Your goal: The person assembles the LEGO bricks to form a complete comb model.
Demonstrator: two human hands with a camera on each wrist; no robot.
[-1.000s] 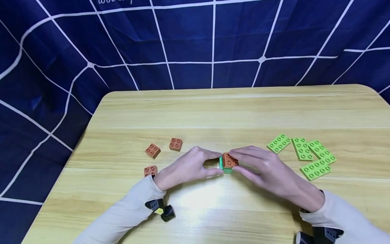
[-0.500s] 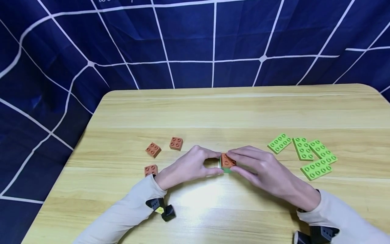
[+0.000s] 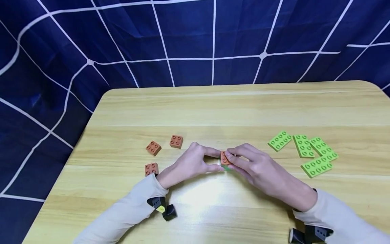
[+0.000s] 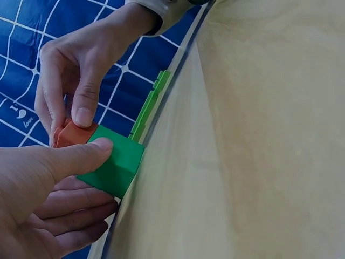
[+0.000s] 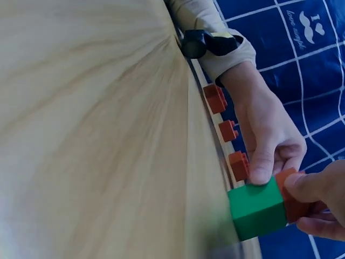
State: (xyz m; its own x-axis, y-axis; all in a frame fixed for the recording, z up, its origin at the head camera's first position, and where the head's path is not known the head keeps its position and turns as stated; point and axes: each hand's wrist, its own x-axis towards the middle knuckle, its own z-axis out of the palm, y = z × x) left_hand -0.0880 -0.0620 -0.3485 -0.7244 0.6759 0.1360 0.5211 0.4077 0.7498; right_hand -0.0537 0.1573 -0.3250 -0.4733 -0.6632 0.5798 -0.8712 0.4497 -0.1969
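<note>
By the blue cloth, the wooden table bears four lime plates, three loose bricks; left hand grips one green block, right hand pinches one orange brick.

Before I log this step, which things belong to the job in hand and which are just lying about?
In the job: left hand; right hand; green block; held orange brick.
Seemingly just lying about: three loose orange bricks; four lime plates.

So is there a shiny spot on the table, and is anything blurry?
Head view: white glare on the table, soft shadow under the right hand; right wrist view: a dark patch at the bottom edge, too blurred to name; left wrist view: dimmer, but the green block shows clear edges.
</note>
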